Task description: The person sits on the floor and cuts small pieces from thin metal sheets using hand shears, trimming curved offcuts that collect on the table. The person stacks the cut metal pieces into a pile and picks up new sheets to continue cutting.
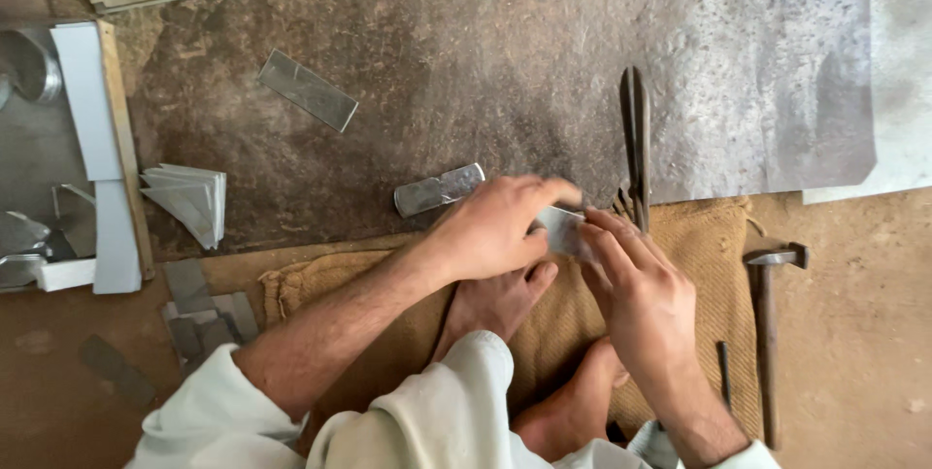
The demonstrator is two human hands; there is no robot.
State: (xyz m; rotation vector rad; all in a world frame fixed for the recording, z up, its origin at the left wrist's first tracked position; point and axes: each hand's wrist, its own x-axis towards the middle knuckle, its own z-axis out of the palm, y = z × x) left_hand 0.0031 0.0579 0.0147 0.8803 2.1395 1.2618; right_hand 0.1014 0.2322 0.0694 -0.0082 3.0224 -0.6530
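My left hand (495, 226) and my right hand (636, 289) meet over a burlap mat (709, 265) and both pinch a small flat piece of sheet metal (561, 226). The left thumb and fingers grip its left edge; the right fingers press its right side. My bare feet (500, 304) rest on the mat just below the hands. A bent metal strip (439, 189) lies on the dark floor right behind my left hand. Metal shears (635, 139) lie upright just beyond my right fingertips.
A hammer (767, 333) lies at the mat's right edge, a thin dark rod (724, 374) beside it. A flat metal rectangle (308, 90) lies farther back. Folded metal pieces (189, 199), white strips (92, 110) and grey offcuts (199, 318) sit to the left. A large grey sheet (777, 61) covers the back right.
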